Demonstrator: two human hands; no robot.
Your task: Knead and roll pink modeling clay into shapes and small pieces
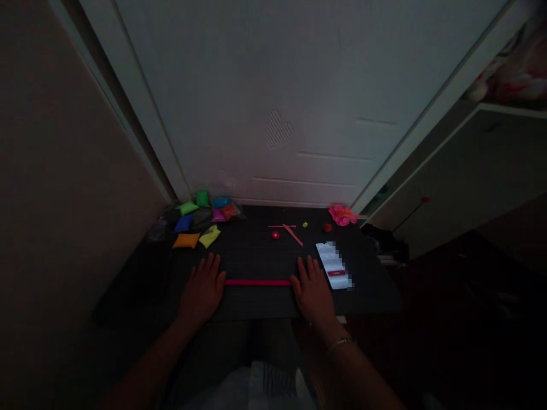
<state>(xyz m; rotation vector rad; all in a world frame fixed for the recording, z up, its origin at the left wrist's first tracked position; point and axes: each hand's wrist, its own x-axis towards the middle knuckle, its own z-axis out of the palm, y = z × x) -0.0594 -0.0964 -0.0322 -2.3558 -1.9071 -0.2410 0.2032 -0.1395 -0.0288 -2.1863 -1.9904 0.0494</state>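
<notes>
At lower centre, left hand and right hand lie flat, fingers uncurled, over the red strand. Equal, light pressure should keep it even.

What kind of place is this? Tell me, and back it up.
Probably a room at home with a small craft spot: a dark table bearing coloured packets and a long red strip, against a white panel.

A pale upright panel bears a striped, raised heart. A lit, white-screened phone lies near a ruffled, bright-pink piece.
</notes>
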